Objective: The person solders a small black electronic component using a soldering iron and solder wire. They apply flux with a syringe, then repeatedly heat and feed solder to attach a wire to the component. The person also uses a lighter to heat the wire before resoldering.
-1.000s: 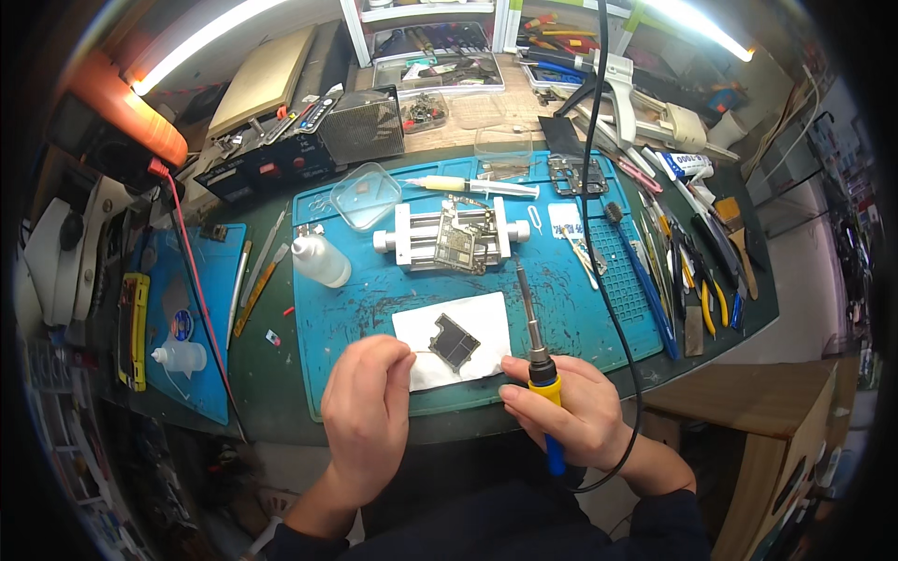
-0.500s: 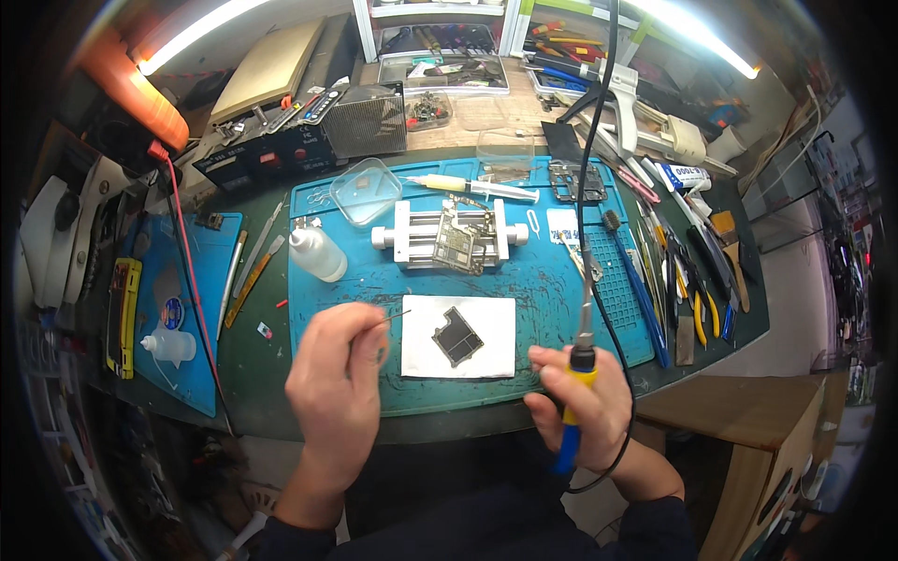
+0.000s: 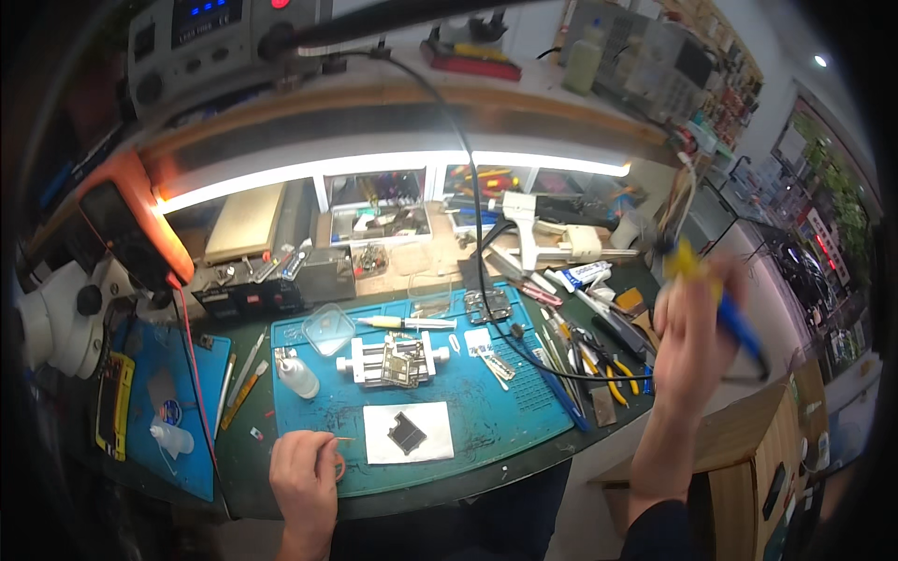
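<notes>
My left hand [image 3: 304, 477] is closed in a pinch on a thin copper-coloured wire [image 3: 344, 438], its tip sticking out toward the white paper pad [image 3: 440, 452]. A reddish loop of it shows beneath my fingers. On the pad lies a small dark circuit board [image 3: 407, 434] with a notched outline. My right hand [image 3: 687, 341], blurred, is raised at the right over the bench edge. It grips a soldering iron [image 3: 741, 329] with a yellow and blue handle; the iron's tip cannot be made out. Behind the pad, a metal board holder [image 3: 369, 363] carries another circuit board [image 3: 402, 365].
A blue work mat [image 3: 318, 449] covers the middle bench. A dropper bottle [image 3: 297, 376], a clear plastic box [image 3: 329, 329] and a syringe [image 3: 402, 323] stand around the holder. Pliers [image 3: 617, 379] and brushes lie at right. The iron's black cable [image 3: 479, 215] hangs across the view.
My right hand has lifted the soldering iron away from the pad, up and to the right. The view has tilted up, showing the shelf above. My left hand still pinches the wire beside the pad.
</notes>
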The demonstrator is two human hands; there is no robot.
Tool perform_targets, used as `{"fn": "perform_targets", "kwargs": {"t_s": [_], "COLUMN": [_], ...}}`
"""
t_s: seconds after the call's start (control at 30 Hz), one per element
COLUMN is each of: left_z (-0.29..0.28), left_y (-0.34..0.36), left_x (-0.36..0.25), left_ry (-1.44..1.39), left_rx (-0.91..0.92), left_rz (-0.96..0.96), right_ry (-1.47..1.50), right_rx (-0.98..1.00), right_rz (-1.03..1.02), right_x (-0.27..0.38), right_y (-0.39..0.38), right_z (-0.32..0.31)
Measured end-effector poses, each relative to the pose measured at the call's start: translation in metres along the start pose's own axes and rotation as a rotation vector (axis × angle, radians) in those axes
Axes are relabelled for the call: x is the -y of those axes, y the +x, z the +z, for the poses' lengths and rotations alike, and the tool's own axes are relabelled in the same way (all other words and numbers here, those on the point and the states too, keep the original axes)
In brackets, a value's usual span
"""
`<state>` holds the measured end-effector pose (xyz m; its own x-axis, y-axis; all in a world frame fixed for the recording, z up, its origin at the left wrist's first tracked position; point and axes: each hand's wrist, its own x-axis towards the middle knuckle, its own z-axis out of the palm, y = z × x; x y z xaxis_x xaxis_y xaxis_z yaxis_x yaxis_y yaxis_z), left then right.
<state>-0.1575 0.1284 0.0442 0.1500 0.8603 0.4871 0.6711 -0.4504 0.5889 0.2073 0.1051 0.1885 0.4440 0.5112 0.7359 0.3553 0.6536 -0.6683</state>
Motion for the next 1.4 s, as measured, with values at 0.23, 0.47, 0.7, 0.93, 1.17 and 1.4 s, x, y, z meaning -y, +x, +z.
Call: {"fn": "perform_targets", "kwargs": {"t_s": [0.23, 0.47, 0.7, 0.93, 1.17, 1.4], "left_z": [-0.011, -0.002, -0.012, -0.014, -0.014, -0.013], "left_y": [-0.006, -0.016, -0.015, -0.017, -0.02, -0.021], "left_x": [0.014, 0.016, 0.017, 0.02, 0.011, 0.015], "left_ry": [0.055, 0.035, 0.021, 0.025, 0.088, 0.092], "left_rx": [-0.066, -0.03, -0.041, 0.001, -0.038, -0.05], "left_rz": [-0.02, -0.007, 0.008, -0.028, -0.053, 0.028], "right_ry": [-0.243, -0.795, -0.514, -0.154, -0.85, -0.886], "right_rx": [0.141, 0.149, 0.172, 0.586, 0.549, 0.658], "right_rz": [-0.106, -0.126, -0.155, 0.198, 0.181, -0.008], "right_x": [-0.007, -0.065, -0.107, 0.028, 0.009, -0.059], "right_y": [0.179, 0.243, 0.251, 0.109, -0.015, -0.06], "right_z": [0.103, 0.149, 0.161, 0.145, -0.003, -0.024]}}
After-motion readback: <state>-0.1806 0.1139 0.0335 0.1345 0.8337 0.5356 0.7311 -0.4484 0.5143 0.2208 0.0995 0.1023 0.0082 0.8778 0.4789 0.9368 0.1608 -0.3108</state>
